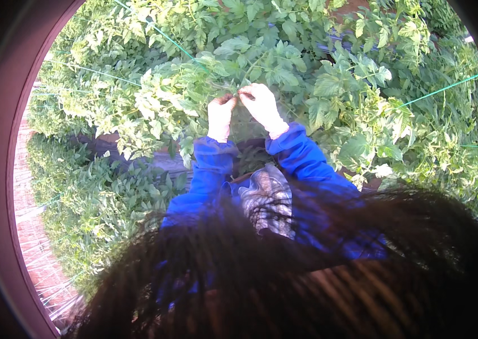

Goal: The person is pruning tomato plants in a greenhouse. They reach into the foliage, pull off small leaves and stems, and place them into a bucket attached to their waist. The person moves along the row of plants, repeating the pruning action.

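My left hand [221, 113] and my right hand [261, 105] meet before my chest, thumbs and fingertips pinched and almost touching. Between them is something thin and pale green; stem or twine, I cannot tell which. Strong light washes out both hands, and the fingertips look brownish. Just beyond the fingers rises a leafy tomato plant [279, 70]. A green twine [175, 43] slants down from the upper left towards the hands, and its lower end is lost among leaves.
Dense tomato foliage [112, 34] surrounds me. More green twine [444, 90] stretches off to the right. Dark plastic sheeting [169, 166] shows between the rows. Blue sleeves [213, 165] cover my arms, and loose dark hair [205, 275] blocks the lower view.
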`<state>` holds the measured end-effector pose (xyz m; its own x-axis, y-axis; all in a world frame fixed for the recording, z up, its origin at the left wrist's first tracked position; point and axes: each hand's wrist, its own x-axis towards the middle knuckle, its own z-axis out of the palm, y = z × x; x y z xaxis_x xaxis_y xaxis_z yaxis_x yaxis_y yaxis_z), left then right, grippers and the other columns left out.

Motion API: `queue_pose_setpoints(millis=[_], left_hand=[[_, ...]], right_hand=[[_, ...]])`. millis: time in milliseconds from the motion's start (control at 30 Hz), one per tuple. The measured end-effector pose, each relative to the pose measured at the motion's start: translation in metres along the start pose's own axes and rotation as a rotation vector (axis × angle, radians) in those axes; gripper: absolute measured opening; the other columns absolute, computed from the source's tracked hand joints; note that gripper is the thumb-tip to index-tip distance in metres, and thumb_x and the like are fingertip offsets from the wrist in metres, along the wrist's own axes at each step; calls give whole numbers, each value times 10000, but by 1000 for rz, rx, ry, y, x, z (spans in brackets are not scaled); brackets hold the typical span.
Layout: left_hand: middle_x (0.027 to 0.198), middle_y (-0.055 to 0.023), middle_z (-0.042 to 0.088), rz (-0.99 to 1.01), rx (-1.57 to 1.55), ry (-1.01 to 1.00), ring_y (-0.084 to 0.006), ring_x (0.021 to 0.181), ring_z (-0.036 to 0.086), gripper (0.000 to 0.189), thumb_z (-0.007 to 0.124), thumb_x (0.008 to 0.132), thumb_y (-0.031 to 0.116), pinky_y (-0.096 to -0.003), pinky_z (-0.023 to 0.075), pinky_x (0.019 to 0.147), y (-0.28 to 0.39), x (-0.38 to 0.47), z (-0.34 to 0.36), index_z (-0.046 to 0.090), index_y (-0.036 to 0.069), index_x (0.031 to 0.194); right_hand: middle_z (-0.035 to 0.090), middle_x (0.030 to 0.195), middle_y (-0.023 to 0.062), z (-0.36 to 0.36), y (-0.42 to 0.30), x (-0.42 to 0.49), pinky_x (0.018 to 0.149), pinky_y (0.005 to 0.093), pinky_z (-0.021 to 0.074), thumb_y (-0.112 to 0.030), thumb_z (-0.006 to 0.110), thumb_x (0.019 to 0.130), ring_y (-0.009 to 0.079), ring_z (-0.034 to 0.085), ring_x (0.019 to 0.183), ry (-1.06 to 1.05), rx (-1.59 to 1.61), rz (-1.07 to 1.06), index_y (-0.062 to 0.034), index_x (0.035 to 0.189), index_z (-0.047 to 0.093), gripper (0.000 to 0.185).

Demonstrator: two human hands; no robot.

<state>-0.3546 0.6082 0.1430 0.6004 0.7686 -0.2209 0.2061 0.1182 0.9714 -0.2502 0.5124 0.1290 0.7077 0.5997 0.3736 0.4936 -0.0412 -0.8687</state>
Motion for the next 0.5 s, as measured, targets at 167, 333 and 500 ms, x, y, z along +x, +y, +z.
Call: queue_pose_setpoints(millis=[167,333,500], left_hand=[[841,-58,654,35,49,59,-96,756,561,225,681,796,87,-235,448,694,-8,1,-3,659,-71,955],[862,-96,665,225,416,250,-181,789,613,221,680,785,116,-297,478,729,-7,-7,0,675,-33,948],[860,-132,638,563,838,364,-304,814,617,212,683,730,153,-389,492,746,-14,-10,-4,682,28,901]], right_hand=[[637,786,65,7,6,-2,706,370,489,-175,674,730,283,585,789,-21,-56,2,-107,881,722,172],[667,783,85,5,0,5,685,316,491,-149,672,737,203,625,746,-287,290,353,-39,881,707,185],[670,776,92,3,-2,13,662,286,476,-126,681,723,145,612,704,-414,501,516,-3,851,680,177]])
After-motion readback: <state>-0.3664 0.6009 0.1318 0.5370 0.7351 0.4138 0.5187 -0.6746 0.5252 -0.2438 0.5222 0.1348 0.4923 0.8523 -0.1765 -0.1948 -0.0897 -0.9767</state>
